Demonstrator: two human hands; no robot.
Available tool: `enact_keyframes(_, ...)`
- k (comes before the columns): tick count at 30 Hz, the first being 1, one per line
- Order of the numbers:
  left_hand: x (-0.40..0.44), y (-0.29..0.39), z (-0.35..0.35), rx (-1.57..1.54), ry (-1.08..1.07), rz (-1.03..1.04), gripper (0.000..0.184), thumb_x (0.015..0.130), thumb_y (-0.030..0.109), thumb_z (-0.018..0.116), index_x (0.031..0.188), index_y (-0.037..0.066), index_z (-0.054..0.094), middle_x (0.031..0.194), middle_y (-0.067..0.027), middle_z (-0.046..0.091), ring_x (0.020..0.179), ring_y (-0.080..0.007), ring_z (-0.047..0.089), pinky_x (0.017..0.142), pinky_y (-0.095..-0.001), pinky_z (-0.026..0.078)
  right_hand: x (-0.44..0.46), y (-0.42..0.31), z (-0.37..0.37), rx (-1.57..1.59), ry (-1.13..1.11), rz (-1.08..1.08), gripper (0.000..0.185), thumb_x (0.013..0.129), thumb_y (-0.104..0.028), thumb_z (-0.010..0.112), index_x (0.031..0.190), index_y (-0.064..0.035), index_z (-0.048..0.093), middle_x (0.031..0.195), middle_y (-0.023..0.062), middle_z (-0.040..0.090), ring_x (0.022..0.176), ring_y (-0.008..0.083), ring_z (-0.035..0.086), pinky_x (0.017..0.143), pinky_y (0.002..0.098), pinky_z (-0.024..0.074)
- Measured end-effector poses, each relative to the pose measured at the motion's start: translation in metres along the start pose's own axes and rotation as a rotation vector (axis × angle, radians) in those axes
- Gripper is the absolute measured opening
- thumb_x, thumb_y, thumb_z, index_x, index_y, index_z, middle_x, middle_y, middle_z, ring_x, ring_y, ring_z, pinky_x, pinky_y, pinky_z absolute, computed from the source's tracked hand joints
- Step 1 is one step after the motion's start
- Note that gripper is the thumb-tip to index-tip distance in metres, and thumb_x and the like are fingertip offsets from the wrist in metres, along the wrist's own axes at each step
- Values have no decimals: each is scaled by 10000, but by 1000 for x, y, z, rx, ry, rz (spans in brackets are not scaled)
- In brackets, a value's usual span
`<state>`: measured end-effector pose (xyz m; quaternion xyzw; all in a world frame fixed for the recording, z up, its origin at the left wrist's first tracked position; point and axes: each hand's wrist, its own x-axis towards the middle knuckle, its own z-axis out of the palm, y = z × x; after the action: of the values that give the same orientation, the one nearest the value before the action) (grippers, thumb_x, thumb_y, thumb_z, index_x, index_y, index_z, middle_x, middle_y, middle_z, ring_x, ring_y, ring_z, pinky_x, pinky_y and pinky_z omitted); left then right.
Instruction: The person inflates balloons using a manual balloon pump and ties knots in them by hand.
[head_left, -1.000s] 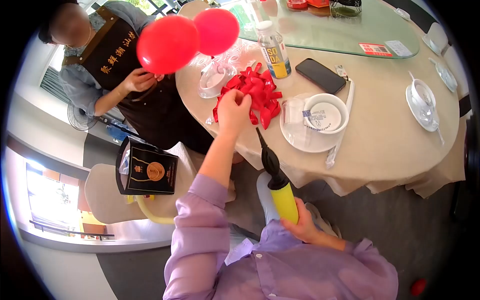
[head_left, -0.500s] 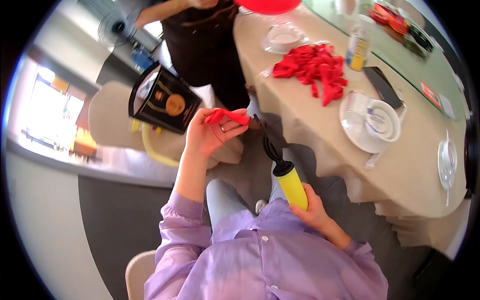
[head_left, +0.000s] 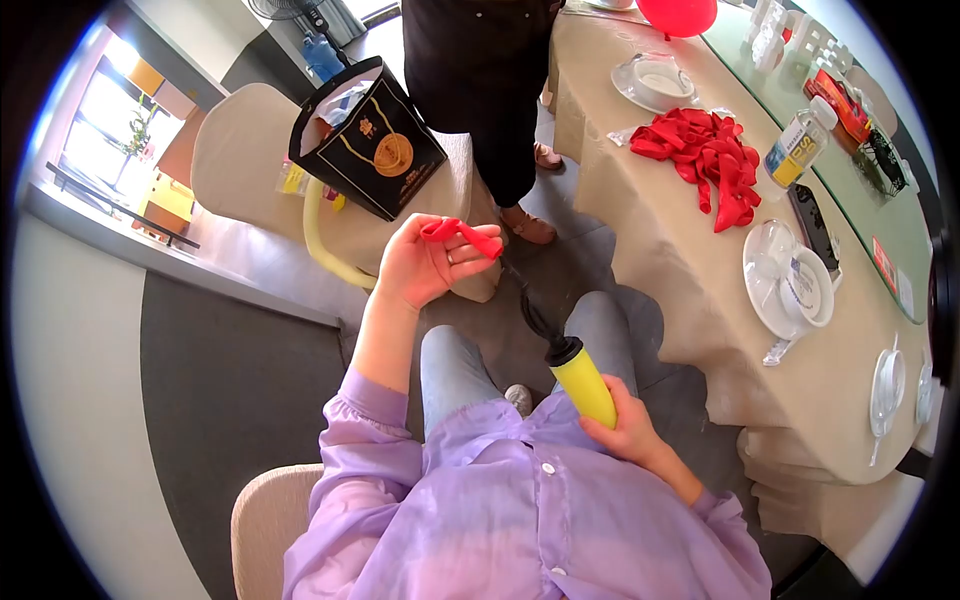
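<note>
My left hand [head_left: 422, 262] is raised palm up, its thumb and fingers closed on a limp red balloon [head_left: 465, 236] that lies across the fingers. Low in front of my lap, my right hand [head_left: 625, 425] wraps around the yellow barrel of a balloon pump [head_left: 584, 385]. The pump tilts up and left, and its thin black end points toward the loose end of the balloon. Whether the two touch I cannot make out. On the table to my right lies a heap of deflated red balloons [head_left: 700, 160].
The cloth-covered table [head_left: 690, 290] holds a bottle [head_left: 800, 140], a dark phone [head_left: 815, 225] and wrapped dishes [head_left: 790, 285]. A black gift bag [head_left: 370, 140] stands on a chair [head_left: 235, 150]. Beyond stands a person in dark clothes [head_left: 480, 80], near an inflated red balloon [head_left: 680, 14].
The view has shifted, so table and bag sit differently in frame. My hands keep nearly the same hold on balloon and pump. The inflated balloon appears farther right.
</note>
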<state>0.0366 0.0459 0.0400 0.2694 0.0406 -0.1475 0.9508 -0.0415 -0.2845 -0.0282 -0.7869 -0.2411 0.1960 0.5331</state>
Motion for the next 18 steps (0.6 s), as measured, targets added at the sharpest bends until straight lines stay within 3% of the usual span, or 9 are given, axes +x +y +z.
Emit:
enact_keyframes(5,1,-2,2,71,3,-68,393,832,222,304,890,-68,562,1145,-341,421,1071,-442,438,892,-488,388,4,-4,-1,-18,-23,32,556,697,-277,647,1135,-51,391,849,176,596,776,335,593,654,369,464)
enact_keyframes(8,1,-6,3,156,23,-130,454,865,318,293,911,-49,556,1139,-339,428,1057,-445,449,886,-489,389,5,-4,-1,-40,-20,5,553,695,-273,648,1133,-52,393,845,175,596,776,333,594,652,369,465)
enact_keyframes(10,2,-11,3,105,-121,-142,642,858,528,263,1045,-33,514,1121,-335,446,1054,-437,454,892,-473,377,5,-2,0,-35,-9,-3,543,696,-263,649,1128,-50,398,846,172,596,774,326,596,652,361,465)
enact_keyframes(11,3,-15,5,105,-120,-142,642,858,528,263,1045,-33,514,1121,-335,446,1054,-437,454,892,-473,377,5,-2,1,-34,-10,-3,543,696,-263,649,1128,-50,398,846,172,596,774,326,596,652,361,465)
enact_keyframes(13,2,-30,12,83,-128,-27,860,758,701,217,1210,-11,387,1162,-318,423,1089,-411,431,913,-446,346,6,-3,2,14,1,21,526,699,-247,646,1122,-47,405,853,160,596,787,303,600,663,344,462)
enact_keyframes(18,-2,-74,15,-138,-151,172,900,731,706,297,1293,4,256,1256,-270,349,1131,-349,404,930,-427,325,8,0,7,137,18,73,496,714,-239,635,1111,-32,422,875,141,591,804,256,596,686,321,453)
